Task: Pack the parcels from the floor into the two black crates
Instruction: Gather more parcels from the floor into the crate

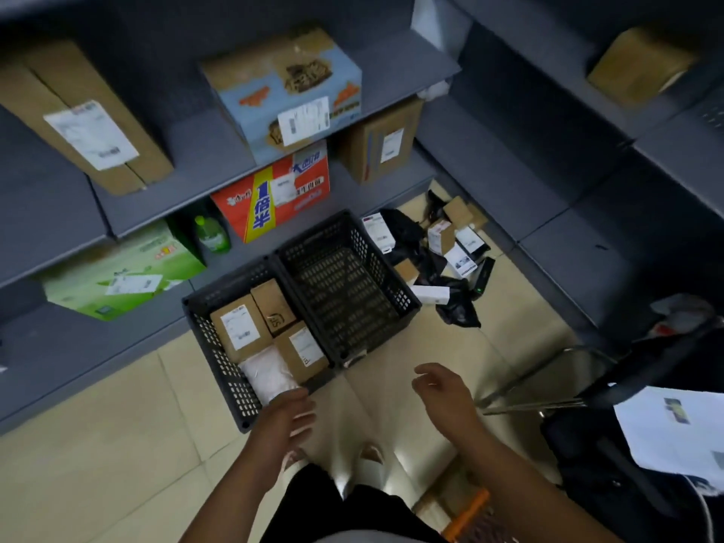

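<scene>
Two black crates stand side by side on the floor. The left crate holds three brown boxes, the nearest-left one labelled, and a white padded bag. The right crate has nothing inside. A pile of parcels, small boxes and black bags, lies on the floor beyond the right crate. My left hand hovers over the left crate's near corner, fingers spread, holding nothing. My right hand hangs in front of the right crate, fingers loosely curled, holding nothing.
Grey shelves with large cartons run along the left and back; more shelving stands on the right. A chair with dark bags and a white sheet sits at the right. Beige floor tiles lie in front.
</scene>
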`<action>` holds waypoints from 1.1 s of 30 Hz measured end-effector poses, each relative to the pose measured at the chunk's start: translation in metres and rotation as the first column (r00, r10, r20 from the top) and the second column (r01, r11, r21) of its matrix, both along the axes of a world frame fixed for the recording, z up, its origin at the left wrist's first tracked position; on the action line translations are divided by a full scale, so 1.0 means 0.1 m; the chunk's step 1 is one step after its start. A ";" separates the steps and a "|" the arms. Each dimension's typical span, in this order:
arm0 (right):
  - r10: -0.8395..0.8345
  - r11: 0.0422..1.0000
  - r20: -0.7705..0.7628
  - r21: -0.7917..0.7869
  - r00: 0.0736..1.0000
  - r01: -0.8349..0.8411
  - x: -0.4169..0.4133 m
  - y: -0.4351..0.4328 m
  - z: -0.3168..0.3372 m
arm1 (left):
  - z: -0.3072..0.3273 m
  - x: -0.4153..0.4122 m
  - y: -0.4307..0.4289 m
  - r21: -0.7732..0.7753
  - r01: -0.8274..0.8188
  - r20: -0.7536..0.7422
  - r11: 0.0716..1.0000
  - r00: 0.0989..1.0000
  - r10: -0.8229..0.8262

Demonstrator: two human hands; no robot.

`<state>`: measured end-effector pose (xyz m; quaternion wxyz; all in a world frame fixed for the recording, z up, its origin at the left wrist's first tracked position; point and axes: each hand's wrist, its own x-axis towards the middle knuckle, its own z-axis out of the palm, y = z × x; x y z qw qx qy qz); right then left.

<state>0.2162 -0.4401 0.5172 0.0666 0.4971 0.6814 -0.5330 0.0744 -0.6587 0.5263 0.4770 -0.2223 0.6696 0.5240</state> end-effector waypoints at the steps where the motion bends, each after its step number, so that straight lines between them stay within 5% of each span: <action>1: -0.034 0.999 -0.039 0.010 0.999 0.034 0.02 0.10 0.08 | 0.07 0.02 0.10 0.004 0.013 -0.023 1.000 1.000 -0.012; 10: -0.333 0.943 -0.211 -0.086 0.919 0.322 0.05 1.00 0.33 | 0.24 -0.40 1.31 0.032 0.153 -0.094 0.988 0.984 -0.149; 21: -0.427 0.903 -0.082 0.023 0.901 0.430 0.00 2.90 0.60 | -0.14 -0.85 3.42 0.055 0.297 0.046 0.953 0.953 -0.299; 27: -0.550 0.835 -0.083 -0.042 0.831 0.548 -0.18 3.73 0.64 | -0.18 -1.17 4.44 0.055 0.374 0.038 0.926 0.926 -0.377; 33: -0.482 0.873 -0.031 -0.094 0.875 0.478 -0.32 4.58 0.31 | -0.17 -1.29 5.22 0.096 0.271 0.051 0.958 0.960 -0.276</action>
